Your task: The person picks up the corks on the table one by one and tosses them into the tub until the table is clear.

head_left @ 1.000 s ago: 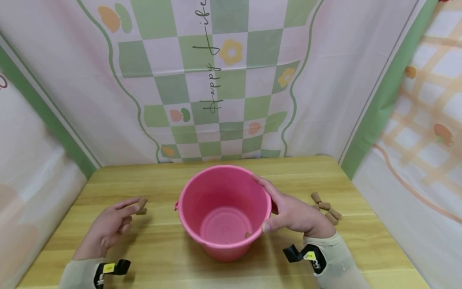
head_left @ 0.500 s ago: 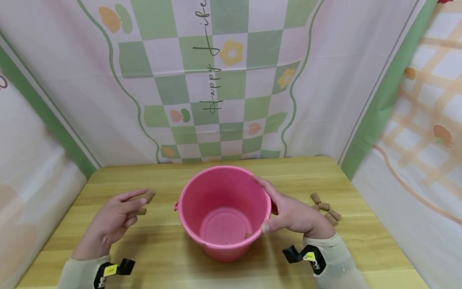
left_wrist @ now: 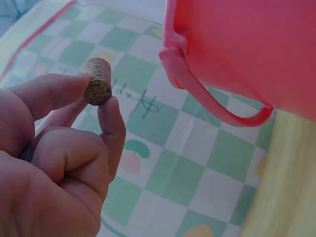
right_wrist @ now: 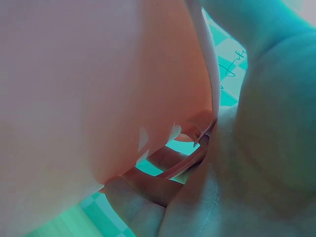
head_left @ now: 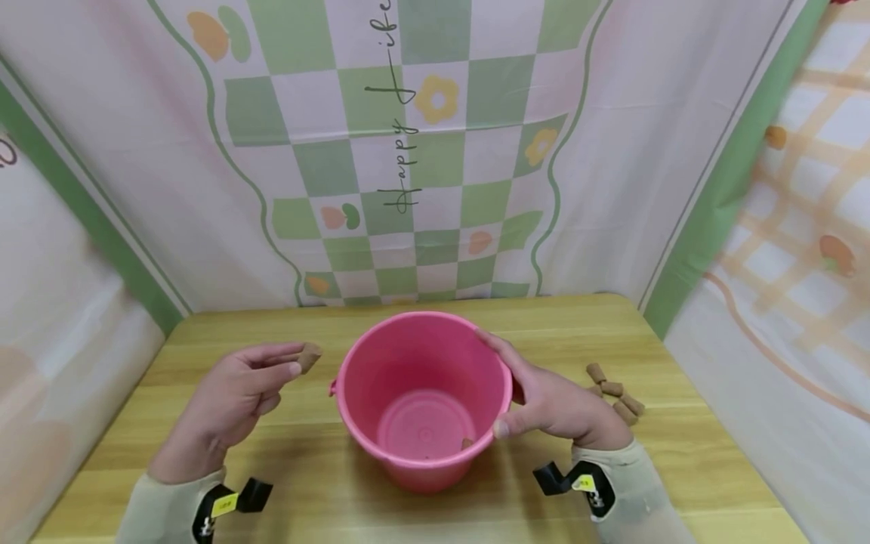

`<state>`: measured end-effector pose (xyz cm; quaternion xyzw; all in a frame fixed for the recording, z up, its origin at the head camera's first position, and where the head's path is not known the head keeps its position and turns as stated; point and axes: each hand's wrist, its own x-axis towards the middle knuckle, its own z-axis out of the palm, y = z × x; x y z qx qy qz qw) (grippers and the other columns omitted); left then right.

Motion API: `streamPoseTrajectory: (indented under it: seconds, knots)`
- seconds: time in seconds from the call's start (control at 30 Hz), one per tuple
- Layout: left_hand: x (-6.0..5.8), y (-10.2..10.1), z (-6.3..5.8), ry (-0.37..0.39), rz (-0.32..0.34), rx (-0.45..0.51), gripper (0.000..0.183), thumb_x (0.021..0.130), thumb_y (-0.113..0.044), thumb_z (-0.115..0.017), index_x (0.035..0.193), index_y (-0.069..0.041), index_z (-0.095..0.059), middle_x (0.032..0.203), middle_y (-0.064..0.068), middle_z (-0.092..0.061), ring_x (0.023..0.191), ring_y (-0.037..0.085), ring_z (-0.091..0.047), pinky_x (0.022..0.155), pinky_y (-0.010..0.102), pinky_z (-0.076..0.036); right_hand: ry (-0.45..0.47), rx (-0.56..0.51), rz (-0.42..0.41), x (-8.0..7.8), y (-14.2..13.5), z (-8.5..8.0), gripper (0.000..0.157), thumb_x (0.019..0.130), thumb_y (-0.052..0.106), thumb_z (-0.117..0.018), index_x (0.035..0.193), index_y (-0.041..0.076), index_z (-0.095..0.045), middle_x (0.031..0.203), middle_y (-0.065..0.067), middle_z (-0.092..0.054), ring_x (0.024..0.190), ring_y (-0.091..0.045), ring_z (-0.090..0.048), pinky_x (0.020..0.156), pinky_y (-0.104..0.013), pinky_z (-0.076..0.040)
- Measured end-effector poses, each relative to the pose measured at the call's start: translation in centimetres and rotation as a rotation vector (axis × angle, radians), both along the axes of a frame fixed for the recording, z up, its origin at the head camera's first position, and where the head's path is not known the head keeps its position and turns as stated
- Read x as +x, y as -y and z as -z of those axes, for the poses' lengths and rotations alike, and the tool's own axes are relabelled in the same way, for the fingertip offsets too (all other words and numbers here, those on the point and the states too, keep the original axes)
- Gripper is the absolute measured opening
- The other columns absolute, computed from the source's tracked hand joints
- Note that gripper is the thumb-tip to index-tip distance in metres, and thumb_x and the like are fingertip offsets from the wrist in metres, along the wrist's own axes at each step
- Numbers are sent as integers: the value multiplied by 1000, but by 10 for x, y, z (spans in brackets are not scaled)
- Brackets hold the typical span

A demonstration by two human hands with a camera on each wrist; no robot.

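A small brown cork (head_left: 310,358) is pinched between the thumb and fingertips of my left hand (head_left: 238,393), held up just left of the pink bucket (head_left: 421,476). In the left wrist view the cork (left_wrist: 98,81) shows its speckled end, and the bucket's handle (left_wrist: 217,111) hangs beside it. My right hand (head_left: 553,400) grips the bucket's right rim, thumb on the near side and fingers reaching round the outer wall. Inside the upright bucket, part of another cork (head_left: 467,443) shows near the front right.
Several corks (head_left: 612,388) lie in a loose cluster on the wooden table (head_left: 680,468), right of my right hand. A checkered cloth (head_left: 435,159) hangs behind the table's far edge, with more cloth at both sides.
My left hand has lifted the cork and carried it right, towards the bucket. A second cork on the table there is now out of sight behind the hand. My right hand stays put.
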<state>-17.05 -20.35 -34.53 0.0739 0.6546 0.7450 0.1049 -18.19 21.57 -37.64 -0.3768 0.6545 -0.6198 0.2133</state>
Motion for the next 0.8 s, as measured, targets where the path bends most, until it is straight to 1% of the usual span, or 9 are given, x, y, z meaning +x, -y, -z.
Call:
streamPoseTrajectory:
  seconds: [0.2,0.37,0.47,0.6,0.7,0.8]
  knots:
    - [2,-9,-9,-21,9,1,25,94,-2,-68,116,-12,-73,109,9,-71,47,2,-36,45,16,-32,3,-9,-4,0,0,1,116,80,9,-84,161,20,-2,159,-22,-21,138,-49,-31,104,-64,-32]
    - [4,-14,-14,-51,9,-31,24,93,-1,-68,113,-13,-75,107,8,-72,47,2,-35,45,16,-32,-12,2,2,-1,0,2,116,80,11,-84,161,21,-1,159,-21,-20,138,-48,-30,105,-63,-31]
    - [4,-18,-17,-75,-11,-98,25,92,-3,-70,117,-8,-74,108,7,-72,47,3,-34,45,17,-31,-13,6,4,-1,-1,2,117,80,11,-84,161,21,-1,159,-21,-20,138,-49,-31,106,-63,-32]
    - [7,-25,-19,-110,-44,-243,33,91,-10,-74,122,2,-69,105,7,-73,47,3,-33,44,17,-30,-3,5,1,-1,-1,1,118,80,11,-84,161,22,-1,159,-21,-21,138,-48,-32,106,-62,-32]
    - [8,-30,-21,-122,-58,-325,36,90,-15,-75,122,2,-69,102,9,-72,47,3,-32,43,17,-30,-3,12,5,-1,-1,1,117,80,12,-84,161,23,-1,159,-20,-22,138,-48,-32,106,-61,-32]
    - [9,-33,-22,-127,-67,-370,36,90,-17,-76,121,0,-71,100,10,-70,46,4,-31,43,18,-29,1,13,9,0,0,0,117,80,11,-84,161,23,-1,159,-20,-22,138,-47,-32,106,-61,-32]
